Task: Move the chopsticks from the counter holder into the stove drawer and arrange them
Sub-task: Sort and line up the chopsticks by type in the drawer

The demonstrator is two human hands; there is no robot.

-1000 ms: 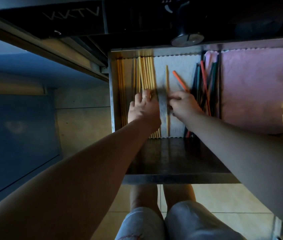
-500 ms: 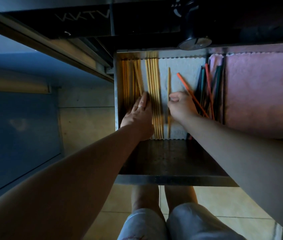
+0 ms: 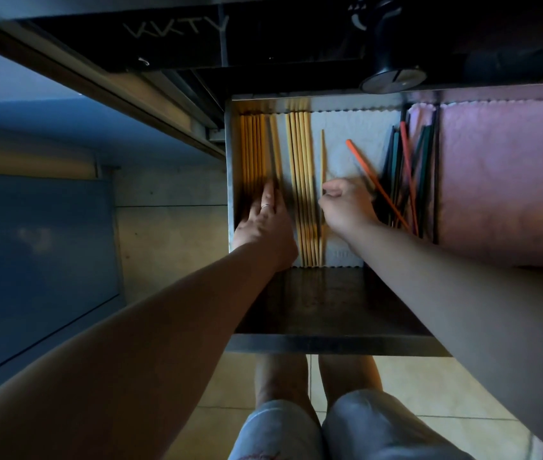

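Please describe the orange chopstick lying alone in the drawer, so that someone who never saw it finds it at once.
In the open metal drawer, find the white textured liner in the left compartment. Between the straight rows of pale wooden chopsticks and the dark pile of coloured chopsticks lies one thin orange chopstick. Only it lies slanted, alone on the white.

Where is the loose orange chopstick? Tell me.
In the head view, the orange chopstick lies slanted on the white liner, between the right hand and the dark chopsticks.
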